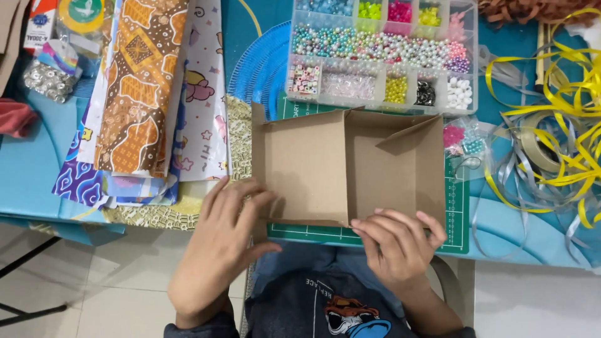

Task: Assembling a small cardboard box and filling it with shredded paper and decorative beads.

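From the head view I see a brown cardboard box point(347, 166) lying half-folded on the counter point(37, 169), its near edge right at the counter's front, over a green cutting mat point(456, 216). My left hand point(222, 241) rests flat on the box's near left corner, fingers point(235, 197) spread and pressing down. My right hand point(397, 241) sits at the box's near right edge, fingers point(375, 228) drawn together and pinching the cardboard flap there.

I judge the box light and fairly stiff, thin board that bends readily along its creases but would dent if squeezed mid-panel; its matte surface should not slip. The best hold looks to be along the folded edges and corners, where the board is doubled.

Beyond the box stands a clear bead organiser point(382, 53) with many-coloured beads. To the box's left lie patterned wrapping papers point(144, 94); to its right, a tangle of yellow and silver ribbon point(551, 150)
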